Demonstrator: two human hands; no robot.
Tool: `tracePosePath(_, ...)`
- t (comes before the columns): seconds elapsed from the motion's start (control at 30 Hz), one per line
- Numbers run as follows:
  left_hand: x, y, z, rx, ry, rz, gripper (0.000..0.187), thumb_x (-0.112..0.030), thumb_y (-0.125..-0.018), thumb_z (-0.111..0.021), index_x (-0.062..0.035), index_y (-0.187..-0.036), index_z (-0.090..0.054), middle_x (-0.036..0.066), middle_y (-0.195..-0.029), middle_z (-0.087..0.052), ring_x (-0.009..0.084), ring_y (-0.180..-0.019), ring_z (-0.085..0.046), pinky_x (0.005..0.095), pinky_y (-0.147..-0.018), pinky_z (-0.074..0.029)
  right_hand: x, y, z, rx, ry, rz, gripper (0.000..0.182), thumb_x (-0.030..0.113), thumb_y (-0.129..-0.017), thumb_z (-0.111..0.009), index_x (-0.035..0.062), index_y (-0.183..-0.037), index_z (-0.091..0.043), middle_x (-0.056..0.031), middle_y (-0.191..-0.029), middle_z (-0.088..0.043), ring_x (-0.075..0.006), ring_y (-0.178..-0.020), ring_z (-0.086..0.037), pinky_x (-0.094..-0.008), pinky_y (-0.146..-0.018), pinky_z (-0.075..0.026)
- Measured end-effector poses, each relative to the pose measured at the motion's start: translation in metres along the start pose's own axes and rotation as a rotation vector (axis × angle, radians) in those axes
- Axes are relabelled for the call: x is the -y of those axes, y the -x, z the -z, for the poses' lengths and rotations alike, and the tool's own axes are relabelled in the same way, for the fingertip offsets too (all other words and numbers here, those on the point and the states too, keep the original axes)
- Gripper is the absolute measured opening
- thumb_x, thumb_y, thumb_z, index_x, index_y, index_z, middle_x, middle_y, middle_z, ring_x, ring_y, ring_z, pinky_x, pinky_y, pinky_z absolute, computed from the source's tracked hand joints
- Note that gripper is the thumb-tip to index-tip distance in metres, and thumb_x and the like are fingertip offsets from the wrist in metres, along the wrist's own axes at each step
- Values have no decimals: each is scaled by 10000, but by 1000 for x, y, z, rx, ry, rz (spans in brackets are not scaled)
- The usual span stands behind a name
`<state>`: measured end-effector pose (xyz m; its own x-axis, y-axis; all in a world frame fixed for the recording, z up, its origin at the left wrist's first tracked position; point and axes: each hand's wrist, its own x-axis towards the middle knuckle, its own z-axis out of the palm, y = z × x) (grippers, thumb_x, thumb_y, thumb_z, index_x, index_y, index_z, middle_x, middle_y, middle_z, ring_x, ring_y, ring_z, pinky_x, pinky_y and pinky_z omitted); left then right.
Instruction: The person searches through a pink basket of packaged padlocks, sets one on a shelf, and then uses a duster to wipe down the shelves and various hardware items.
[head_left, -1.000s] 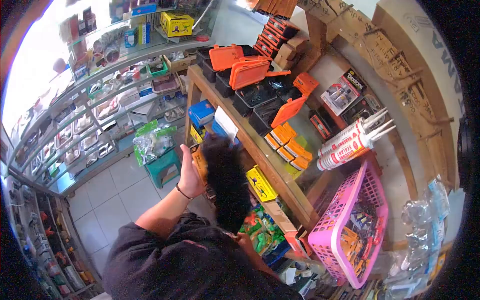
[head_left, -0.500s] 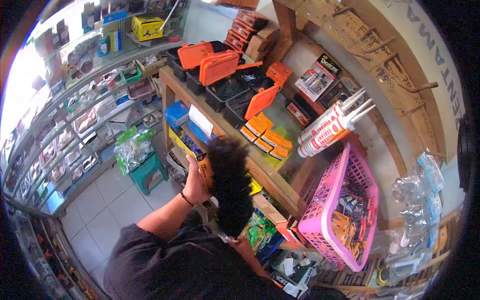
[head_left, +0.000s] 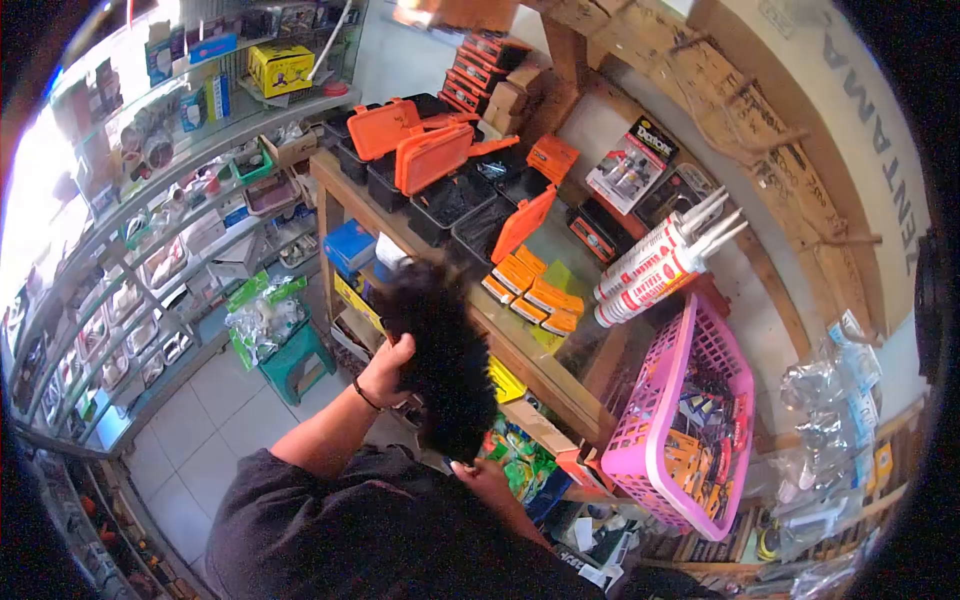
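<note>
The right hand (head_left: 487, 480), at lower centre, is closed around the lower end of a fluffy black duster (head_left: 442, 365), which fills mid-frame. Left of it the left hand (head_left: 385, 374) curls (what it holds, I cannot tell behind the duster). Beyond, a counter (head_left: 560, 386) bears orange-lidded boxes (head_left: 436, 158); a pink basket (head_left: 634, 432) is lower right.
</note>
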<state>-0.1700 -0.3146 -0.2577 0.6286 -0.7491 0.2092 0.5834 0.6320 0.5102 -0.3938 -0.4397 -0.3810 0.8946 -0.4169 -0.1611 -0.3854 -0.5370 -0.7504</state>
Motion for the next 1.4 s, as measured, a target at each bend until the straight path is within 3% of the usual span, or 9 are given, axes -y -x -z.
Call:
tracePosePath(0.1, -23, -3, 10, 201, -1, 15, 556, -247, -729, -600, -50, -1184, -347, 129, -1068, -489, 250, -924, -527, 382, -819, -431, 28, -19, 6, 142, 129, 49, 486, 431, -706, -628, 2, -560, -452, -46, -510, -430, -121, -517, -444, -298, -482, -365)
tracePosePath(0.27, -50, 7, 41, -231, 145, 71, 439, -215, -697, -579, -66, -1072, -408, 75, -916, -488, 254, -796, -521, 395, -706, -455, 85, -46, 19, 380, 105, -133, 477, 447, -708, -619, 4, -660, -449, -116, -656, -521, -220, -567, -488, -346, -533, -389)
tracePosePath(0.33, -71, 10, 43, -46, 246, -74, 442, -253, -692, -575, -82, -1066, -414, 60, -888, -468, 237, -779, -500, 383, -698, -445, 118, -63, 39, 543, 481, 255, 481, 441, -705, -620, -1, -852, -500, -177, -897, -548, -287, -776, -531, -371, -675, -416)
tracePosePath(0.43, -85, 13, 68, 147, 315, -248, 486, -361, -669, -563, -130, -1074, -423, 31, -805, -425, 196, -746, -446, 369, -675, -405, 211, -89, 80, 61, 453, 485, 513, 283, -758, -579, 23, -1170, -420, -190, -1170, -447, -312, -1103, -418, -363, -923, -334)
tracePosePath(0.57, -68, 19, 97, 186, 473, -172, 553, -421, -668, -526, -155, -1139, -410, 26, -823, -439, 228, -791, -449, 405, -684, -375, 346, -136, 104, -398, 1058, 973, 616, 326, -735, -566, 75, -1249, -339, -127, -1317, -284, -300, -1219, -259, -520, -933, -253)
tracePosePath(0.67, -44, 23, 107, -308, -811, -260, 452, -377, -711, -500, -135, -1088, -443, 39, -818, -445, 247, -777, -448, 423, -674, -393, 412, -198, 105, -576, 1316, 1215, 604, 390, -707, -572, 128, -1219, -387, -66, -1304, -315, -231, -1222, -263, -538, -958, -197)
tracePosePath(0.7, -47, 22, 101, -304, -805, -275, 452, -377, -711, -500, -135, -1088, -443, 39, -818, -445, 247, -777, -448, 423, -674, -393, 428, -217, 108, -633, 1465, 1245, 576, 406, -729, -540, 147, -1222, -391, -46, -1305, -321, -208, -1227, -257, -539, -968, -180)
tracePosePath(0.77, -58, 20, 86, 206, 603, -145, 425, -357, -720, -498, -116, -1068, -451, 52, -808, -442, 256, -759, -450, 436, -664, -399, 449, -251, 119, -691, 1597, 1309, 556, 427, -749, -504, 148, -1219, -401, -49, -1296, -339, -194, -1234, -245, -524, -985, -161)
tracePosePath(1.4, -58, 17, 118, 206, 519, -83, 483, -453, -748, -410, -171, -1140, -413, 10, -892, -405, 193, -788, -373, 409, -693, -333, 457, -290, 141, -739, 2038, 1011, 564, 447, -727, -511, 88, -1159, -463, -49, -1319, -313, -186, -1271, -165, -472, -1039, -67)
